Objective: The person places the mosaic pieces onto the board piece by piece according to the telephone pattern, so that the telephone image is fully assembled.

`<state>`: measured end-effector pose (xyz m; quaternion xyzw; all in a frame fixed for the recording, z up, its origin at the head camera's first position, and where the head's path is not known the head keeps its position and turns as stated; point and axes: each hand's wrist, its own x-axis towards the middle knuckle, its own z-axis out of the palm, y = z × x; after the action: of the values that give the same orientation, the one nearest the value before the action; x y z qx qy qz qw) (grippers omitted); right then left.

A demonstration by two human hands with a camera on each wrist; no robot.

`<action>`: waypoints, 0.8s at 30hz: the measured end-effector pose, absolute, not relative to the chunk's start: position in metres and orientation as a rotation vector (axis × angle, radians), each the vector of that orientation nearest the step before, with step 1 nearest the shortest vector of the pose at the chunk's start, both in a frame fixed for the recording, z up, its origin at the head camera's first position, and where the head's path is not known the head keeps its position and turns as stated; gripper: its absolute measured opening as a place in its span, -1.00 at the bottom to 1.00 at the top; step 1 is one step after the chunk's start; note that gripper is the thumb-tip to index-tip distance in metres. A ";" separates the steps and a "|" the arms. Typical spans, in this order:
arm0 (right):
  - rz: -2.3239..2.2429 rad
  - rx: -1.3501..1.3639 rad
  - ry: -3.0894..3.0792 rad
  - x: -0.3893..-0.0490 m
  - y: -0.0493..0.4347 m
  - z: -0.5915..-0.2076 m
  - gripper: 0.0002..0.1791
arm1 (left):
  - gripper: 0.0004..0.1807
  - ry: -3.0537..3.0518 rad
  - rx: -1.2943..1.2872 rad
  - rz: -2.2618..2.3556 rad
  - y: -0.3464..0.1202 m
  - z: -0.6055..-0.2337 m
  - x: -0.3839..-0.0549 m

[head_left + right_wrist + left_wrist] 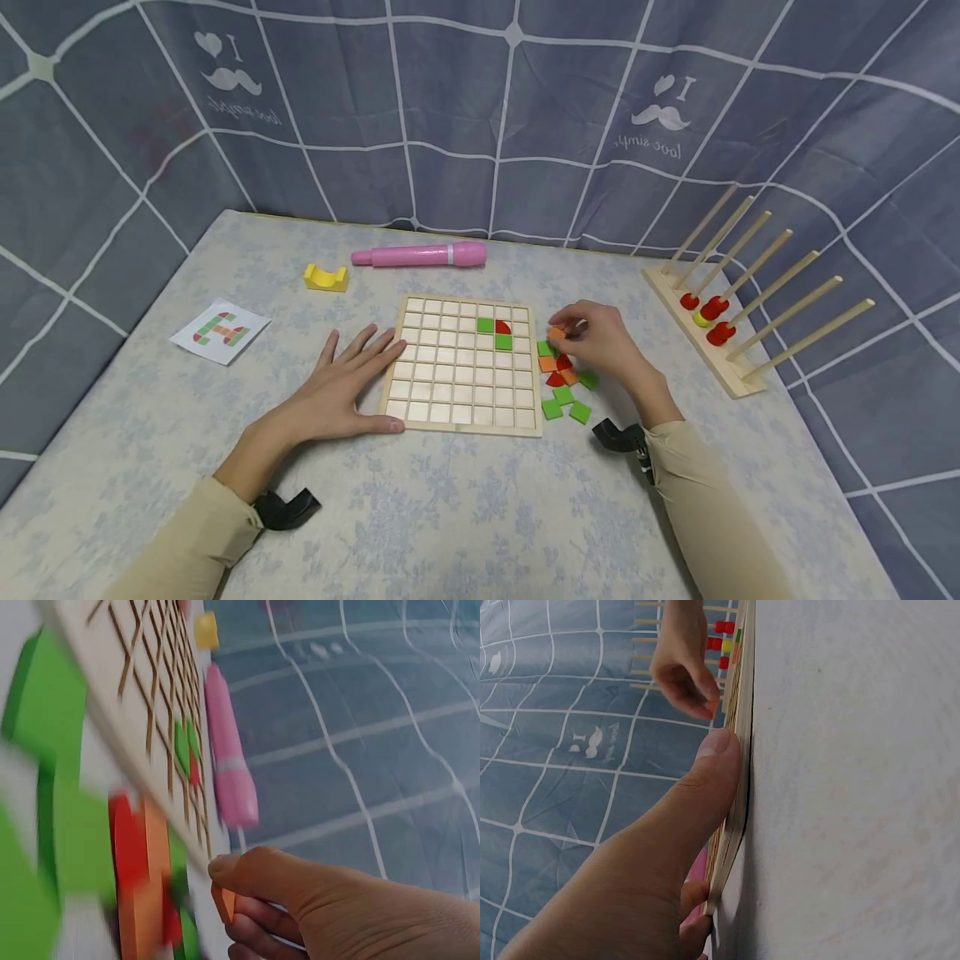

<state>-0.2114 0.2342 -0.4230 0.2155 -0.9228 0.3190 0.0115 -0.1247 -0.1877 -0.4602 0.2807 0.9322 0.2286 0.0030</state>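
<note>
Loose tiles (pixel 569 377) lie between board (pixel 442 375) and rack (pixel 731 375) (7 pegs (pixel 810 340)).

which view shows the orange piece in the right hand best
The right wrist view: the orange piece appears largest there, pinched in the right hand. The head view shows it small and partly covered by that hand; the left wrist view shows just an orange sliver.

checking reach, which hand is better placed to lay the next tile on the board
Probably the right hand: it pinches an orange tile near the board; the left hand rests against the board.
</note>
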 end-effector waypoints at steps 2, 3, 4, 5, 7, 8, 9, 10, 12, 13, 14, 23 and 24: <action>0.999 0.740 -2.884 -0.213 0.218 -0.423 -0.76 | 0.26 2.924 0.886 0.717 -0.187 -0.460 -0.125; 0.998 0.776 -2.889 -0.214 0.209 -0.423 -0.76 | 0.26 2.925 0.889 0.715 -0.187 -0.460 -0.125; 1.001 0.816 -2.891 -0.215 0.201 -0.424 -0.77 | 0.26 2.926 0.891 0.716 -0.187 -0.460 -0.125; 1.000 0.849 -2.894 -0.217 0.193 -0.424 -0.77 | 0.26 2.929 0.894 0.715 -0.187 -0.460 -0.125; 1.005 0.915 -2.884 -0.219 0.177 -0.425 -0.78 | 0.26 2.929 0.891 0.710 -0.187 -0.460 -0.125; 1.010 0.941 -2.877 -0.220 0.170 -0.425 -0.78 | 0.27 2.929 0.888 0.707 -0.188 -0.460 -0.125; 1.015 0.964 -2.868 -0.220 0.163 -0.425 -0.78 | 0.27 2.927 0.883 0.702 -0.188 -0.460 -0.125; 1.021 0.986 -2.860 -0.221 0.157 -0.424 -0.78 | 0.27 2.926 0.880 0.702 -0.188 -0.460 -0.125; 1.033 1.019 -2.858 -0.222 0.146 -0.423 -0.78 | 0.27 2.921 0.870 0.698 -0.188 -0.459 -0.125; 1.036 1.038 -2.861 -0.223 0.141 -0.424 -0.77 | 0.27 2.920 0.867 0.698 -0.189 -0.459 -0.125; 1.035 1.059 -2.860 -0.224 0.136 -0.424 -0.76 | 0.27 2.920 0.865 0.696 -0.189 -0.459 -0.125; 1.054 1.114 -2.847 -0.226 0.117 -0.431 -0.81 | 0.27 2.917 0.862 0.693 -0.189 -0.460 -0.125; 1.052 1.117 -2.844 -0.225 0.116 -0.431 -0.81 | 0.27 2.917 0.861 0.696 -0.189 -0.460 -0.125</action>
<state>-0.2254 0.1161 -0.4309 0.3452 -0.8793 0.3252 -0.0450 -0.1249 -0.1895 -0.4598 0.2760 0.9349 0.2229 0.0108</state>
